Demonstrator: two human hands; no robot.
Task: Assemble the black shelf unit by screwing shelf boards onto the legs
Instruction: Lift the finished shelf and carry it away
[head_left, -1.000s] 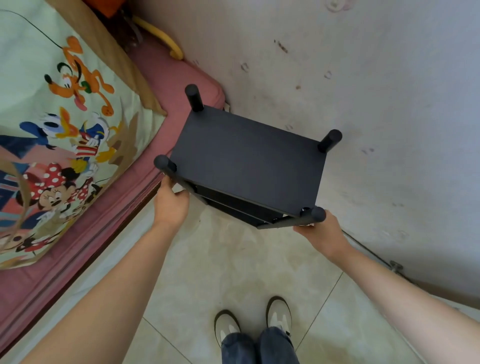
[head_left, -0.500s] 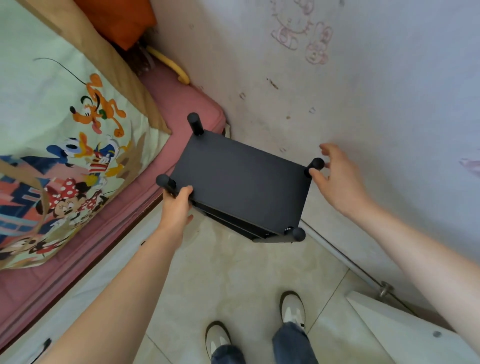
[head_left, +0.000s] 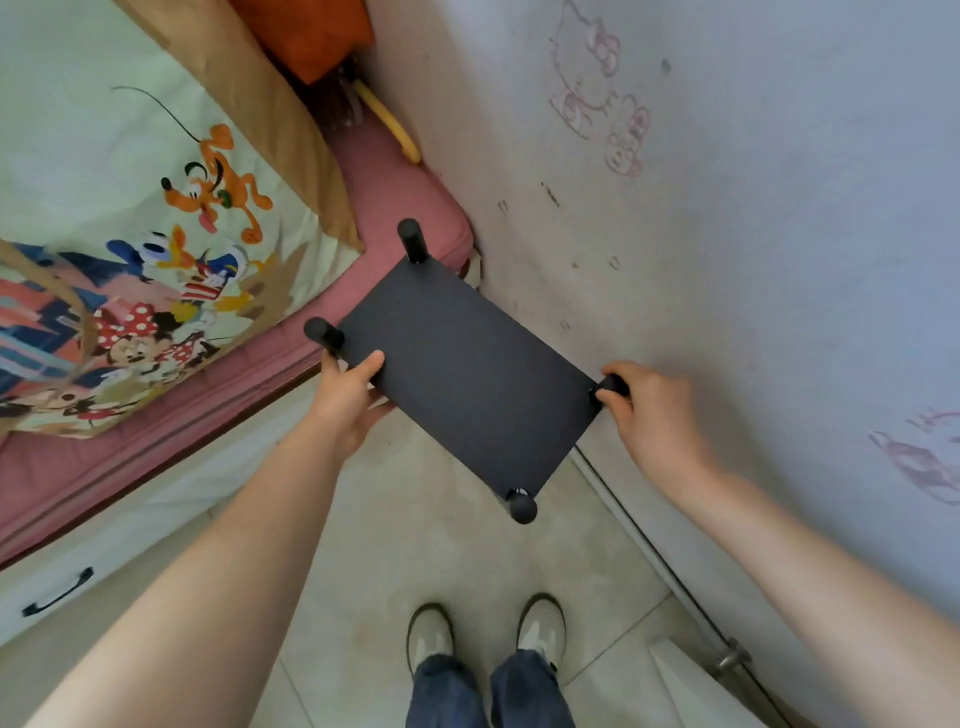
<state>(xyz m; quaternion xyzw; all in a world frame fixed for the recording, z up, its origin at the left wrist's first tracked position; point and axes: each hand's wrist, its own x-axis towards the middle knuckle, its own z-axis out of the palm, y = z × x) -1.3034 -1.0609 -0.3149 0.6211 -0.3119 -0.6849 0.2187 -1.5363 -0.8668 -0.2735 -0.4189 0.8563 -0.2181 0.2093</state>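
The black shelf unit (head_left: 467, 374) stands on the tiled floor in the corner between the bed and the wall, seen from above. Its top board shows, with a round black leg end poking up at each corner: the far leg (head_left: 411, 240), the left leg (head_left: 323, 333), the near leg (head_left: 522, 508). My left hand (head_left: 349, 396) grips the board's left edge beside the left leg, thumb on top. My right hand (head_left: 652, 415) is wrapped round the right leg end (head_left: 609, 387) by the wall. The lower shelves are hidden under the top board.
A bed with a pink mattress (head_left: 171, 415) and a cartoon-print cover (head_left: 130, 234) runs along the left. The scribbled wall (head_left: 727, 234) is on the right. A drawer front with a black handle (head_left: 57, 597) sits under the bed. My shoes (head_left: 483, 631) stand on the tiles.
My right hand has moved from the near right leg to the leg by the wall and closed round it. The unit has come level and nearer the wall; the lower shelves no longer show.
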